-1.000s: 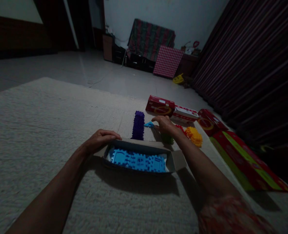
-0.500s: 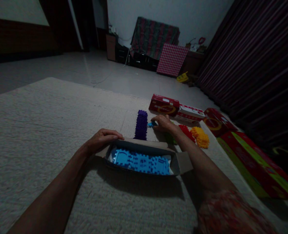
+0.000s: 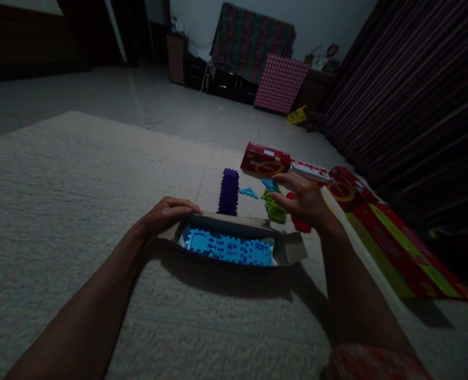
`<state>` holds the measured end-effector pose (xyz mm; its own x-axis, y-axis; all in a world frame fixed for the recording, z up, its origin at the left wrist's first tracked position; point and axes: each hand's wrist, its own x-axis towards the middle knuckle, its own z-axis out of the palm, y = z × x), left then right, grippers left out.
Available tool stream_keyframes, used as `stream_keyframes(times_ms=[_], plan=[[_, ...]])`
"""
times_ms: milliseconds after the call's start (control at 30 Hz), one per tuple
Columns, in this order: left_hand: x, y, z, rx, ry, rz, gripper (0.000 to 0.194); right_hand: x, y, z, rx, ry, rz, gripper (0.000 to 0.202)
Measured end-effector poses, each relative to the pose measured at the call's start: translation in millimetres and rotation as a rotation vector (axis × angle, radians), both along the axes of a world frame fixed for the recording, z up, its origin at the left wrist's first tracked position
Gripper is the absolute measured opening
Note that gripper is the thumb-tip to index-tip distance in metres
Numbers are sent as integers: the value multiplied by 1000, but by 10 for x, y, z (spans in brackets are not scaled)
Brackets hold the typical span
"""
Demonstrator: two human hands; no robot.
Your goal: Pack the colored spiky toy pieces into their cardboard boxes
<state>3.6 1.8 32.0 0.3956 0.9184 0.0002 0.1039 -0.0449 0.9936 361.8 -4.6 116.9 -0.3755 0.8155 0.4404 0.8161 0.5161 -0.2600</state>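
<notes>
In the head view, a long open box (image 3: 237,225) is seen on the pale mat (image 3: 99,174), with light blue toothed pieces (image 3: 229,248) laid in it. On its far left corner the fingers of the left hand (image 3: 172,210) are rested; whether the cardboard is pinched there or only touched cannot be told. Beyond the box, a purple row of pieces (image 3: 228,191) is placed, and just to its right a small blue piece (image 3: 249,192) is left lying on the mat. The right hand (image 3: 305,199) is held with thumb and fingers parted, and no piece is seen gripped. Near its fingertips another blue piece (image 3: 270,184) is found beside the green pieces (image 3: 275,208); contact with it cannot be confirmed. The step in hand is judged to be the handling of loose pieces while the box is steadied. For a piece to be grasped, the thumb and fingers would need to be lowered and closed carefully on its edge.
</notes>
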Motion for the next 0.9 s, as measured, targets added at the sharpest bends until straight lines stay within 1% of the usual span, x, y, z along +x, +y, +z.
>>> stream_keyframes(times_ms=[67,133,200,267,400,533,767,900], plan=[[2,-5,15,-10,6,-1,19,-70,-341,138,-3,13,57,30],[-2,-2,14,-12,12,-10,18,-160,-635,210,-91,-14,153,27],[-8,6,-1,-6,10,-11,18,-232,-841,209,-193,-60,230,26],[-12,13,-21,-5,-2,-7,18,-261,-950,159,-257,-120,249,26],[-11,15,-38,-14,-17,-5,15,-213,-990,37,-297,-209,196,24],[-5,9,-24,-8,-5,2,15,-157,-981,-26,-309,-218,201,24],[-7,3,-2,-12,-5,-6,16,-131,-993,-66,-329,-233,197,35],[2,-10,23,-10,1,-2,16,-91,-1009,-19,-277,-185,197,28]])
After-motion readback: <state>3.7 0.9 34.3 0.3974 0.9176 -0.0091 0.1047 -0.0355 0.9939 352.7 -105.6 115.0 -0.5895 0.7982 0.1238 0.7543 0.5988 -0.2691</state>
